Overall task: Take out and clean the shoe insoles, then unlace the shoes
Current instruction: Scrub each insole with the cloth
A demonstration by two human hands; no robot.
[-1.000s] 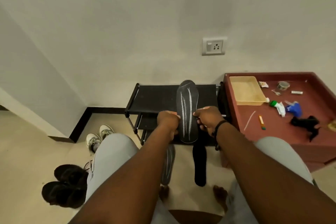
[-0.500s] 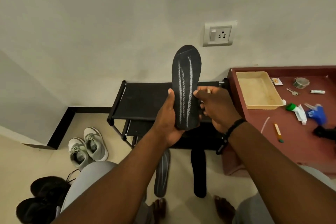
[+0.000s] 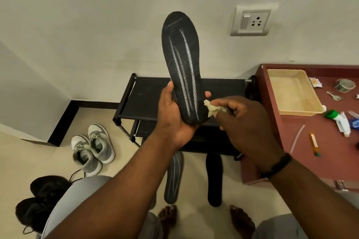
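My left hand (image 3: 174,116) grips the heel end of a black insole (image 3: 182,60) with white stitched lines, holding it upright in front of the wall. My right hand (image 3: 246,122) pinches a small crumpled pale cloth (image 3: 210,107) against the insole's lower right edge. Two more insoles lie on the floor below: a grey one (image 3: 173,177) and a black one (image 3: 214,179). A pair of grey-white laced sneakers (image 3: 92,149) stands on the floor at left, and a pair of black shoes (image 3: 38,200) sits nearer, partly hidden by my knee.
A black shoe rack (image 3: 147,101) stands against the wall behind the insole. A maroon table (image 3: 303,147) at right carries a beige tray (image 3: 293,93), keys, tape, a tube and small items. A wall socket (image 3: 252,20) is above. My bare feet rest on the floor.
The insole has risen from over the rack to upright before the wall. My left hand shifted to cup its heel, and my right hand brought the cloth to its lower edge.
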